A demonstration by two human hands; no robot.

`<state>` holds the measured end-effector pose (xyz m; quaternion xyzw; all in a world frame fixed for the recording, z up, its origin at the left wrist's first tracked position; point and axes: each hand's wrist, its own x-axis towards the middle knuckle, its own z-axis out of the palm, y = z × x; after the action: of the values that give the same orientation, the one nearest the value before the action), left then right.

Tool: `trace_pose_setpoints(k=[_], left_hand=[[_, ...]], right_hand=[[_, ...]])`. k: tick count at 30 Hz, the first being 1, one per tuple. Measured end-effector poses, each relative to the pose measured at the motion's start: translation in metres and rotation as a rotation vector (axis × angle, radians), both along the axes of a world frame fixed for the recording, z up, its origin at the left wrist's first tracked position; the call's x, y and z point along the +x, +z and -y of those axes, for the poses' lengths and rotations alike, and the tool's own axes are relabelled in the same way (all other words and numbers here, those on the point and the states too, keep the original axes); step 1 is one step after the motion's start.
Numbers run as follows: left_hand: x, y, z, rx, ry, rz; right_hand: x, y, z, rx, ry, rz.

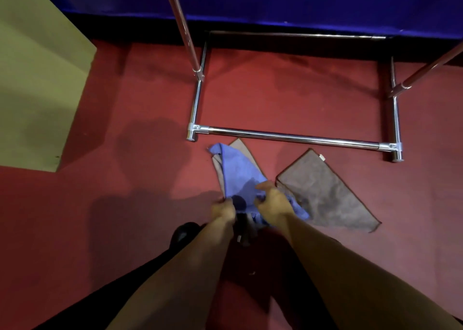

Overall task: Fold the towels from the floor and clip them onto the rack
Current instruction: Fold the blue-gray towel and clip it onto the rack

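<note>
Gripping the blue towel (240, 171) at its near edge, the left hand (223, 210) and right hand (271, 199) each keep their grip clamped on the cloth, probably to lift it off the floor (125, 216) for folding; a brown towel (325, 191) lies beside, near the rack (288, 136).

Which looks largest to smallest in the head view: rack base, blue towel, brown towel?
1. Rack base, clearly the largest.
2. and 3. Brown towel and blue towel look alike; the blue one is bunched in both hands and partly hidden, so I won't rank them.
</note>
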<state>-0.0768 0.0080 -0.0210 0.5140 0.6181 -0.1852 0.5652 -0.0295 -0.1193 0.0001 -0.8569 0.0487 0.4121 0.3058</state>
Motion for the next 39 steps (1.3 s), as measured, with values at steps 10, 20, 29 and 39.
trace_pose_setpoints(k=[10,20,29,39], left_hand=[[0.000,-0.037,0.022,-0.366,0.268,0.013],[-0.010,-0.016,0.023,-0.512,0.236,-0.018],[-0.003,-0.036,0.022,-0.270,0.052,-0.016],[0.024,0.033,-0.004,-0.058,-0.125,0.203]], right_hand=[[-0.023,-0.037,0.004,-0.083,0.248,0.024],[-0.028,-0.024,0.001,-0.021,0.159,0.041],[-0.020,-0.021,-0.001,0.016,0.093,-0.013],[-0.012,0.008,0.001,0.083,0.029,0.225]])
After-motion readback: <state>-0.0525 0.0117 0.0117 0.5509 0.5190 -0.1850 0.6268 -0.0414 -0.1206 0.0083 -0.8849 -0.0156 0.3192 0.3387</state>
